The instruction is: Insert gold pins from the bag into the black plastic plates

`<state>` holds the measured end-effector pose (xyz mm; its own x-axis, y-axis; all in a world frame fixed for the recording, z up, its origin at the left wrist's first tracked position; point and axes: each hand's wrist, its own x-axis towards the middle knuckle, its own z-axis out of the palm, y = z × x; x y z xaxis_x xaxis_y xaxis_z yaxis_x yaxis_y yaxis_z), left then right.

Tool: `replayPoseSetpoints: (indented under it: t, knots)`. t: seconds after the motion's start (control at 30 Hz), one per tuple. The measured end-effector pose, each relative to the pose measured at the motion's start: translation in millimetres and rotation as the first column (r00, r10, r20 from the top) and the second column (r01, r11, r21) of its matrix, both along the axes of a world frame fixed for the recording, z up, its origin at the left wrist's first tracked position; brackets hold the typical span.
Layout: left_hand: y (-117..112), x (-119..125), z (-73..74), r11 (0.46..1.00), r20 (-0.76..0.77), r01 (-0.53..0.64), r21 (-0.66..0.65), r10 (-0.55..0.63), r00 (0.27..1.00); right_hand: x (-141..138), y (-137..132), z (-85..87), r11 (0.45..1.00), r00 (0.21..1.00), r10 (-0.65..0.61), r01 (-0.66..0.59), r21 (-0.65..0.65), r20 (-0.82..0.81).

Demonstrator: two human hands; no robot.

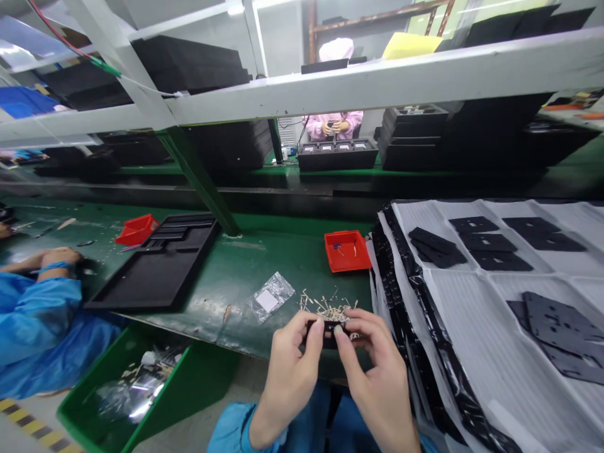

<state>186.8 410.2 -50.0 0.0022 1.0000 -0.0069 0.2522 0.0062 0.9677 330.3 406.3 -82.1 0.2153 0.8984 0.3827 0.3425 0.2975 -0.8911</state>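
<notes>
Pinching a small black piece [329, 334] between both hands, we held it just above the edge of the green bench [236, 277]. Our left hand [290, 377] and right hand [377, 384] were both nearly closed, with the fingers curled in and the fingertips [336, 329] pressed on the piece. Its exact shape was hidden by our fingers, and we could not tell its material.

The piece lay between our hands, directly in front of us and just nearer to us than the small red tray [346, 250], our landmark. A loose pile of pale shreds [328, 308] sat right below our hands, so a slipped pinch could have lost the piece among them. Too hard a squeeze could have marked or bent it, and a sideways drift of our right hand could have caught the white sheet [472, 352], which lay just right of the red tray with black cut-out pieces [488, 242] on it.

Left of the red tray lay a clear plastic bag [271, 297], then a black foam tray [155, 264]. A green bin [89, 402] stood further left and nearer us, beside a co-worker's blue sleeve [38, 308].
</notes>
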Motion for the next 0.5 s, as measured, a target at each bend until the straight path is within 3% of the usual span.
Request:
replayPoseSetpoints:
  t: [0.1, 0.17, 0.33, 0.5]
  knots:
    - [0, -2, 4.2, 0.997, 0.049, -0.073, -0.023, 0.074, 0.996, 4, 0, -0.3, 0.999, 0.996, -0.039, 0.038, -0.024, -0.077]
    - [0, -2, 8.2, 0.994, 0.121, -0.081, -0.08, 0.09, 0.989, 6, 0, 0.0, 0.998, 0.993, 0.011, -0.018, -0.055, -0.115]
    - [-1, -1, 13.6, 0.985, 0.27, -0.034, -0.172, 0.08, 0.96, 10, -8, -3.2, 0.965, 0.962, 0.126, -0.175, -0.196, -0.242]
    - [-4, -3, 5.9, 0.983, 0.358, 0.035, -0.178, 0.031, 0.933, 11, -11, -3.4, 0.958, 0.925, 0.16, -0.23, -0.172, -0.346]
